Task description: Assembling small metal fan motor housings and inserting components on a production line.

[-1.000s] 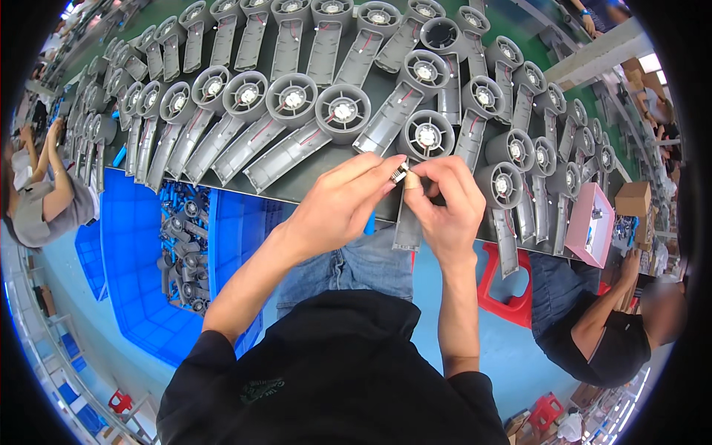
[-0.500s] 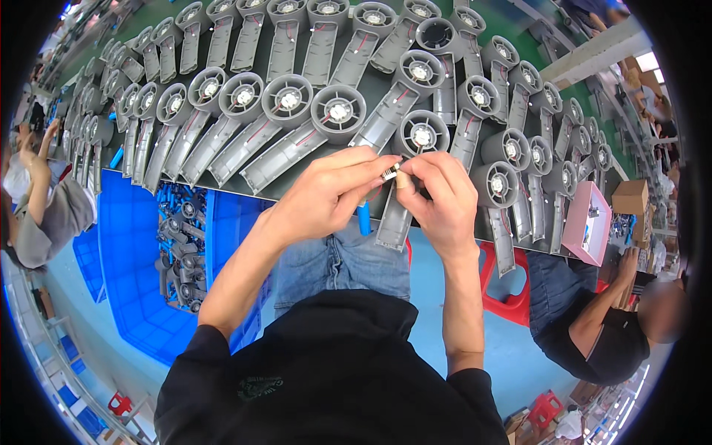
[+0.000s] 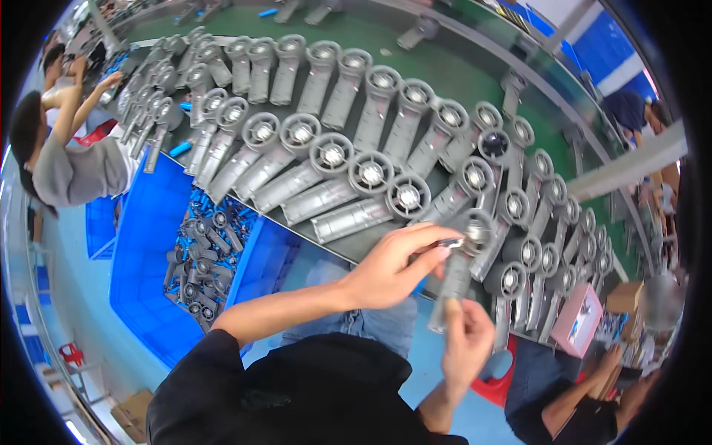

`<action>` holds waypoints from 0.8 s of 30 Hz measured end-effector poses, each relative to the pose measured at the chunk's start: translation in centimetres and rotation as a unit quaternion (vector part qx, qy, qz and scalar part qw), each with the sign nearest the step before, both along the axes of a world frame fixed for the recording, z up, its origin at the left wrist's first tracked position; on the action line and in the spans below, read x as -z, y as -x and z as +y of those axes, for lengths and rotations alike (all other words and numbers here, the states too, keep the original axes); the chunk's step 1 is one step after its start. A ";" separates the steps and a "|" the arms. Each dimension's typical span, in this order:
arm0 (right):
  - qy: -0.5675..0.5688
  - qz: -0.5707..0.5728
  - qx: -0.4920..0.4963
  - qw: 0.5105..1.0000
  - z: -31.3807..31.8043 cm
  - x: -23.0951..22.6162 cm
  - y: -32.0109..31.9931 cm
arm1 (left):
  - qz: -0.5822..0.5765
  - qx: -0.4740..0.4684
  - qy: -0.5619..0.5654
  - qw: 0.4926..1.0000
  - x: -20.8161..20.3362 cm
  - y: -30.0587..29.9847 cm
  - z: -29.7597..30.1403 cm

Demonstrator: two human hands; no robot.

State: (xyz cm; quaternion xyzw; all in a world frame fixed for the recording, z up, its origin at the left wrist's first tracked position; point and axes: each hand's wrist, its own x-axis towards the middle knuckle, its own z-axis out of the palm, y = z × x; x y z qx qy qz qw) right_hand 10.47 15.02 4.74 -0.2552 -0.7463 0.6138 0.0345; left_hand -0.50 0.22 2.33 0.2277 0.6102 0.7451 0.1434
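Note:
My left hand (image 3: 397,265) is closed in a pinch on a small part with a dark and pale edge (image 3: 450,242), perhaps a circuit board. It sits just beside the round head of a grey handheld-fan housing (image 3: 455,283), which is blurred. At the lower end of that housing's handle, my right hand (image 3: 467,337) is closed with thumb and fingers around it. Below my left fingers a bit of a blue cylinder (image 3: 421,286) shows, mostly hidden. Several like grey fan housings (image 3: 371,174) with round heads lie in rows beyond my hands.
A blue bin (image 3: 141,297) of grey parts and blue cylinders stands at left. To the right are a pink box (image 3: 578,320) and a red stool (image 3: 495,387). One co-worker (image 3: 74,167) sits left, another (image 3: 586,408) right. A green conveyor (image 3: 475,70) runs beyond the rows.
My right hand has left the small part and moved down to the fan housing's handle. My left hand still pinches the small part. The view has turned, shifting the whole scene.

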 end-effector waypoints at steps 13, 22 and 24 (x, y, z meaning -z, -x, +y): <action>-0.359 0.124 -0.211 0.901 7.1 0.6 39.8 | 0.089 -0.172 0.263 0.945 -1.3 38.0 3.0; -0.470 -0.015 -0.213 0.857 4.8 2.3 44.6 | 0.233 -0.466 0.611 0.596 1.9 47.6 -13.0; -0.495 0.033 -0.195 0.846 5.2 2.4 43.9 | 0.174 -0.452 0.659 0.575 3.5 48.2 -16.3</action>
